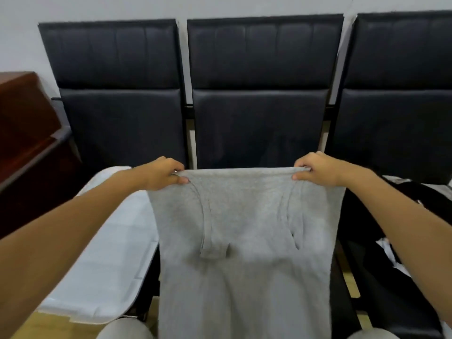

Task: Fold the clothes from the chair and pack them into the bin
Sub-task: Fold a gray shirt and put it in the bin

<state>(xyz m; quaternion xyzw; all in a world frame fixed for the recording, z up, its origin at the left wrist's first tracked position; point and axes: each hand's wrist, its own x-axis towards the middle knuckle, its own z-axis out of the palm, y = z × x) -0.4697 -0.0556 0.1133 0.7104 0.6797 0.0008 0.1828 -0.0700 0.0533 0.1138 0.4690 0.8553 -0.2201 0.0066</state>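
with the left hand [159,173] and right hand [315,168] each pinching a top corner of the grey garment [244,241] hanging before the middle chair [259,113], keep that edge taut and level, then lay it flat to fold.

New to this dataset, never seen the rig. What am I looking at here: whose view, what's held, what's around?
No robot: a person wears one wide-angle camera on the head, looking forward and down. The left hand and right hand each pinch a top corner of a grey garment, holding it up in front of a row of black chairs. A white sheet-like thing lies on the left seat; dark clothes lie on the right. No bin is clearly in view.
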